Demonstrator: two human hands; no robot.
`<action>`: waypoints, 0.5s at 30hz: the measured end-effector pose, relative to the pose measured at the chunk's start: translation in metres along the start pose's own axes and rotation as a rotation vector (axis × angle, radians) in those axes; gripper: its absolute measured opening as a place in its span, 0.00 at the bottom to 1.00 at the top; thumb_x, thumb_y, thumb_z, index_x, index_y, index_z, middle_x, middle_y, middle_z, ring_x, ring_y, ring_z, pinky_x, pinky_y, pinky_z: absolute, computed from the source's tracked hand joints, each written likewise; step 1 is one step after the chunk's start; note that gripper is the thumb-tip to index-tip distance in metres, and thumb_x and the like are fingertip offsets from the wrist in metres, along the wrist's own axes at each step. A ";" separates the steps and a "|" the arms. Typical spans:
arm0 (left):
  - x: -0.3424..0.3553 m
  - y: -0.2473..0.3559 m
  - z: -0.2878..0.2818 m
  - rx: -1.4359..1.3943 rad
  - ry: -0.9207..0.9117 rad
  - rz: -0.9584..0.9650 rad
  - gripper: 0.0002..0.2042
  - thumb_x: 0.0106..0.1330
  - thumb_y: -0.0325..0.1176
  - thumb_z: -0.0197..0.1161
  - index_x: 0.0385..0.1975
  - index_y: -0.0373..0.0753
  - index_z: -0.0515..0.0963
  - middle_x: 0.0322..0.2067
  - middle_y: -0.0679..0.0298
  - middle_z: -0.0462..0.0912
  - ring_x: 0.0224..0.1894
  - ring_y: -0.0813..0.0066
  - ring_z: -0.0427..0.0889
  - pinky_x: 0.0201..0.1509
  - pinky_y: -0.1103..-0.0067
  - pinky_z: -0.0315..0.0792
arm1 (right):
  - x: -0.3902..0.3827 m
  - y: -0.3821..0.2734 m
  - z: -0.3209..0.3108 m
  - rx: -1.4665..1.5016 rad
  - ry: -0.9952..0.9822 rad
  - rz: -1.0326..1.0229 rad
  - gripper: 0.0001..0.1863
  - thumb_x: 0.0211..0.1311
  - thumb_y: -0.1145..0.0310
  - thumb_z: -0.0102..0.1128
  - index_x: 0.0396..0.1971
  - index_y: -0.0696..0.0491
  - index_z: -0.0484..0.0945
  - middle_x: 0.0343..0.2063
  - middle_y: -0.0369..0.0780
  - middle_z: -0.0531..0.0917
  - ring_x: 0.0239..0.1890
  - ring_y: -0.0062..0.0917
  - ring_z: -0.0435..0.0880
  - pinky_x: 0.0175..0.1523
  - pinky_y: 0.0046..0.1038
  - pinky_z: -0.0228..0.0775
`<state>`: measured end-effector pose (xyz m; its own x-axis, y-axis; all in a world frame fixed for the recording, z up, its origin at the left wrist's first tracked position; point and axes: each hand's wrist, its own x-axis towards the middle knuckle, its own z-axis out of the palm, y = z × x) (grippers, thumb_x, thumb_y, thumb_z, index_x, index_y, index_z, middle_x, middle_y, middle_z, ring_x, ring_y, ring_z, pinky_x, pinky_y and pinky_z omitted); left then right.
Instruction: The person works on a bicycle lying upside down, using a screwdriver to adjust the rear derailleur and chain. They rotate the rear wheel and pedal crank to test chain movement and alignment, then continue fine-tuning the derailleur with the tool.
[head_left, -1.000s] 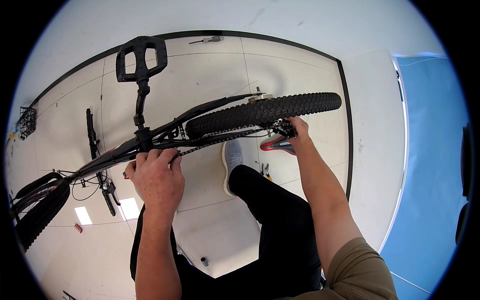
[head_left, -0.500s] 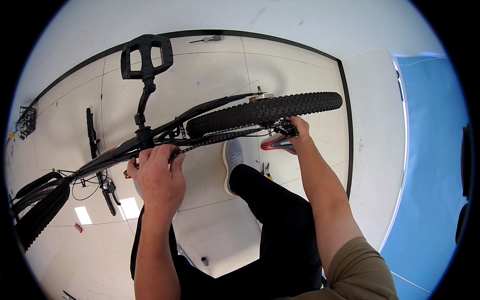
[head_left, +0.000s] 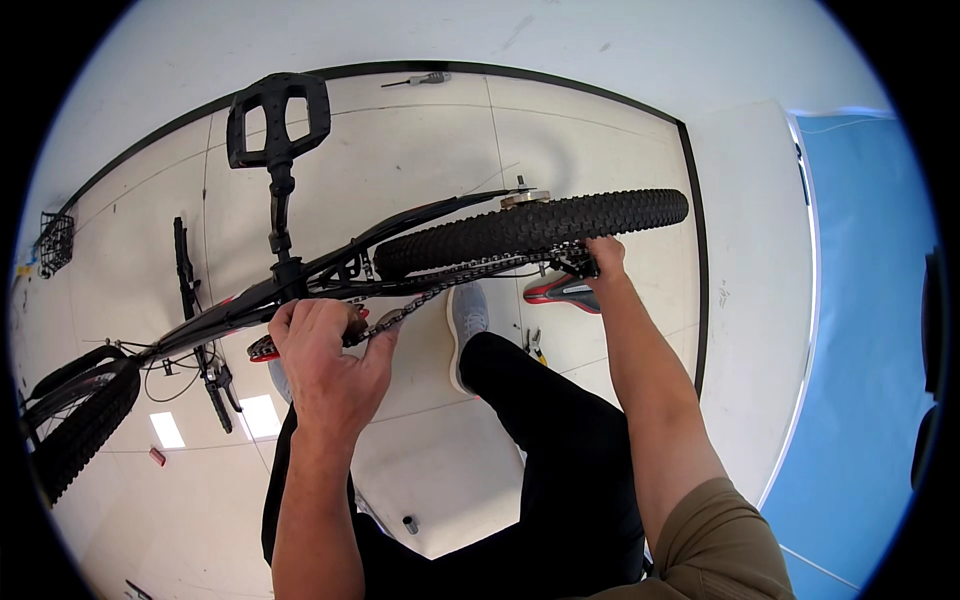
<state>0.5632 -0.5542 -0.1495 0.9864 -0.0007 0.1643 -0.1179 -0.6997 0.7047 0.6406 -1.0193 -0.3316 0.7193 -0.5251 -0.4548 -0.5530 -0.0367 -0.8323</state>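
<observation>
Bike is upside down, black frame (head_left: 330,272) running left to right across the view. Rear wheel (head_left: 530,228) on the right with a knobby tyre, front wheel (head_left: 75,425) at the lower left edge, partly cut off by the rim of the picture. One black flat pedal (head_left: 278,117) sticks straight up on its crank arm, above the bottom bracket.

Left hand (head_left: 325,365) is closed in a fist around the chain (head_left: 440,285) at the crank end, knuckles facing the camera, just beside the red-edged chainring. What the fingertips pinch is hidden behind the hand. Chain runs from there to the right, under the rear tyre, toward the rear axle.

Right hand (head_left: 603,255) is at the rear derailleur area, fingers curled onto the black hardware just below the tyre. Grip looks closed on it, but the exact part is too small to tell.

A red and black saddle (head_left: 562,290) sits low beside the right wrist, near the floor. Handlebar (head_left: 200,330) with cables hangs down at the left. Person's black trousers and a grey shoe (head_left: 467,322) are under the chain line. Pale tiled floor (head_left: 420,130) with a dark border line; a small tool (head_left: 420,79) lies on it near the top, well apart from the bike. Blue mat (head_left: 870,330) at the right.
</observation>
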 end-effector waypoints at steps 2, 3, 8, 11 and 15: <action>0.000 -0.003 -0.002 -0.015 0.008 0.023 0.13 0.51 0.29 0.77 0.27 0.38 0.75 0.26 0.65 0.77 0.32 0.63 0.76 0.63 0.60 0.63 | 0.002 0.006 -0.006 -0.588 -0.077 -0.464 0.15 0.45 0.66 0.72 0.37 0.46 0.83 0.30 0.42 0.83 0.35 0.31 0.85 0.42 0.37 0.79; -0.001 -0.004 -0.003 -0.019 0.006 0.043 0.13 0.52 0.31 0.77 0.27 0.39 0.75 0.26 0.65 0.78 0.33 0.64 0.77 0.63 0.60 0.63 | 0.001 0.002 -0.014 -1.070 -0.109 -0.799 0.16 0.43 0.63 0.74 0.35 0.44 0.83 0.30 0.41 0.84 0.35 0.32 0.86 0.44 0.37 0.79; 0.002 -0.003 0.003 -0.027 0.010 0.115 0.12 0.53 0.33 0.76 0.31 0.40 0.78 0.30 0.66 0.81 0.38 0.64 0.79 0.64 0.58 0.62 | -0.001 -0.020 -0.008 -1.849 -0.249 -0.800 0.24 0.32 0.52 0.78 0.36 0.40 0.85 0.31 0.35 0.86 0.40 0.31 0.87 0.50 0.35 0.77; 0.003 -0.001 0.004 -0.010 -0.002 0.139 0.12 0.51 0.29 0.76 0.33 0.39 0.80 0.31 0.65 0.82 0.40 0.63 0.79 0.63 0.58 0.62 | 0.003 -0.016 -0.006 -1.907 -0.238 -0.856 0.26 0.30 0.53 0.78 0.39 0.36 0.86 0.32 0.32 0.88 0.42 0.29 0.88 0.49 0.35 0.76; 0.004 -0.002 0.005 -0.009 -0.028 0.140 0.08 0.56 0.27 0.72 0.33 0.39 0.81 0.32 0.64 0.83 0.41 0.63 0.80 0.64 0.59 0.62 | 0.053 0.020 -0.025 -1.896 -0.046 -0.979 0.20 0.37 0.56 0.74 0.38 0.36 0.88 0.35 0.34 0.89 0.44 0.29 0.88 0.47 0.35 0.77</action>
<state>0.5676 -0.5559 -0.1536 0.9631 -0.1177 0.2421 -0.2553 -0.6849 0.6825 0.6576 -1.0695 -0.3644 0.9551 0.2053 -0.2136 0.2863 -0.8248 0.4875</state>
